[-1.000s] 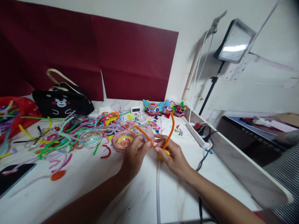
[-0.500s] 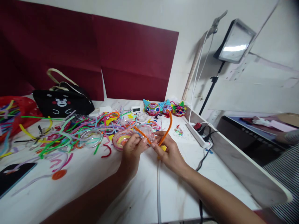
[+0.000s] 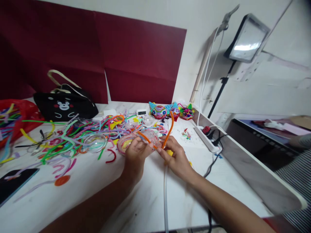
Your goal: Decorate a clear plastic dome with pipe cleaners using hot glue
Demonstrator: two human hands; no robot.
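Both hands pinch one orange pipe cleaner (image 3: 170,129), bent into a V between them above the white table. My left hand (image 3: 139,155) closes on its left arm near the bend, and my right hand (image 3: 175,155) grips close to the bend, with the long end rising above the fingers. Just behind the fingers is a clear plastic dome (image 3: 151,136), partly covered by them; whether a hand touches it I cannot tell. A bowl-like piece lined with coloured rings (image 3: 123,144) lies beside my left hand. Something yellow (image 3: 170,152) shows by my right fingers.
A heap of coloured pipe cleaners (image 3: 80,136) spreads left, with a clear dish (image 3: 95,143) among them. Decorated animal-face ornaments (image 3: 159,111) and a small digital clock (image 3: 141,112) stand behind. A power strip (image 3: 207,139) lies right. A phone (image 3: 17,183) and black bag (image 3: 64,105) are left.
The upright end of the orange pipe cleaner has tipped left and sits a little lower. Both hands keep their pinch in nearly the same place, and the view has shifted slightly.
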